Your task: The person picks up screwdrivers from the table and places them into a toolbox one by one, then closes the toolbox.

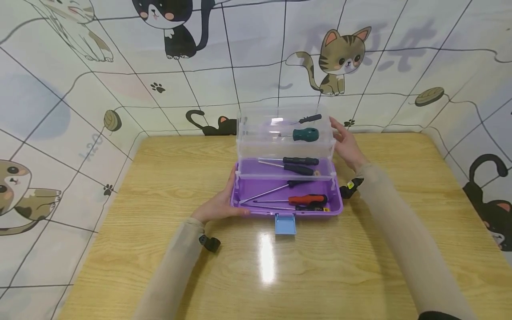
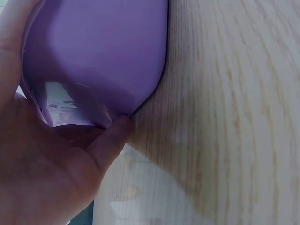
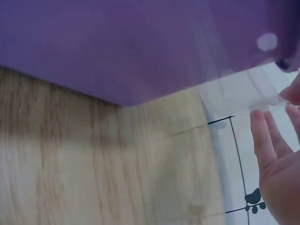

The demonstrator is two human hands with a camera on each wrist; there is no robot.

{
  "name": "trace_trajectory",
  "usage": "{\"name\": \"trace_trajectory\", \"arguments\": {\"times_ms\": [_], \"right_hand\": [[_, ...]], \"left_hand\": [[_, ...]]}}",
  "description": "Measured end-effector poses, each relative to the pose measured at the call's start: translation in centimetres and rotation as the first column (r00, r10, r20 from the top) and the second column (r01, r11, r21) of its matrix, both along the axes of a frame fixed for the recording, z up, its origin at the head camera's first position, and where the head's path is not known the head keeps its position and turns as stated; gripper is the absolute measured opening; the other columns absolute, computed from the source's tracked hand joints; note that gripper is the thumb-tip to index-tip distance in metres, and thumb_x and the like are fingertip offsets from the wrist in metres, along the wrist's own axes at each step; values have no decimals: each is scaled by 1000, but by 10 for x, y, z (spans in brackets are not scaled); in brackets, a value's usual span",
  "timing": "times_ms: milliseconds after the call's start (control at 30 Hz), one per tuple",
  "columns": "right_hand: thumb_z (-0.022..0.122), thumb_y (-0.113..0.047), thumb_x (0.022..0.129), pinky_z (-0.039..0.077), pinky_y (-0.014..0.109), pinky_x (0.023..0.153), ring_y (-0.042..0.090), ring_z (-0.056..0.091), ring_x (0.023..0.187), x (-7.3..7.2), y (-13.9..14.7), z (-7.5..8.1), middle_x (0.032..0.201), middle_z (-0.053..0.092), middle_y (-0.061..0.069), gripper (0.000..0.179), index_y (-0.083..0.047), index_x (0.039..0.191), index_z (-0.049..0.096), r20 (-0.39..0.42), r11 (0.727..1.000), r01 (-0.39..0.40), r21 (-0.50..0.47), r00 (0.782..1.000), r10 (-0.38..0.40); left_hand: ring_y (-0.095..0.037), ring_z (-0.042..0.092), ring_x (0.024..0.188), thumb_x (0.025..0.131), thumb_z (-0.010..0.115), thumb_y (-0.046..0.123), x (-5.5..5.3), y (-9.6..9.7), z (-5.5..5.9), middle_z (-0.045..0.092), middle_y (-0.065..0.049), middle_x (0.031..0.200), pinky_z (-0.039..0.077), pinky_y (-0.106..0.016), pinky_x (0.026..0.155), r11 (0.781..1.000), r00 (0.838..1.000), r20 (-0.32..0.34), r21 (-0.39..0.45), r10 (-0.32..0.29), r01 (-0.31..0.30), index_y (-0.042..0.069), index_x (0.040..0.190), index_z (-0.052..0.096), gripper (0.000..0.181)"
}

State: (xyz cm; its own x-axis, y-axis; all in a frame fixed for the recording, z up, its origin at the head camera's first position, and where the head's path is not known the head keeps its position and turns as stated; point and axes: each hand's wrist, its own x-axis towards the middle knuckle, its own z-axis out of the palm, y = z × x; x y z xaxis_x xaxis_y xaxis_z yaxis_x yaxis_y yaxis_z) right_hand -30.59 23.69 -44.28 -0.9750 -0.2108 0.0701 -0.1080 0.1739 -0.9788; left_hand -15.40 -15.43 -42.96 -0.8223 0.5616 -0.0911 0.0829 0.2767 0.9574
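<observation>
A purple toolbox (image 1: 339,205) stands on the table with its clear plastic lid (image 1: 260,149) raised at the back. My left hand (image 1: 218,203) grips the box's front left corner, thumb along the front, fingers at the side. At the lid's right edge, my right hand (image 1: 349,146) holds the clear plastic between thumb and fingers, seen in the right wrist view. Inside the box lie a red-handled screwdriver (image 1: 308,199) and several black-handled ones. A green-handled screwdriver (image 1: 306,134) and a small black one (image 1: 310,118) show in or through the clear plastic; I cannot tell which.
A light blue latch (image 1: 285,225) hangs open at the box's front. The wooden table (image 1: 168,178) meets walls printed with cartoon cats behind and at both sides. Each wrist wears a small black camera (image 1: 210,243).
</observation>
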Motion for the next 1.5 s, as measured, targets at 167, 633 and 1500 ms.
{"name": "trace_trajectory", "arguments": {"times_ms": [167, 633, 1500], "right_hand": [[54, 6, 94, 45, 31, 97, 35, 31, 137, 10, -2, 15, 155, 22, 10, 72, -16, 155, 24, -64, 999, -31, -38, 998, 29], [44, -23, 104, 42, 24, 88, 18, 39, 118, 16, -7, 45, 136, 31, 4, 55, -15, 154, 26, -84, 976, -38, -214, 996, 20], [33, -45, 104, 45, 29, 92, 20, 48, 116, 17, 1, 91, 137, 48, 12, 59, -7, 148, 38, -114, 994, -79, 77, 990, 88]], "left_hand": [[-43, 26, 137, 74, 82, 4, -3, -2, -12, -3, -15, 160, 18, -50, 112, 1000, 1000, 2, 24, 4, -4, 34, 149, -24, 133], [-31, 31, 137, 75, 85, 16, -7, -9, -30, -2, -12, 160, 23, -44, 112, 999, 999, -4, -20, 39, -39, 39, 148, -24, 133], [-29, 19, 142, 75, 84, 23, -8, -2, -29, -7, -7, 160, 16, -44, 114, 998, 999, -11, -51, 34, -34, 43, 147, -24, 131]]}}
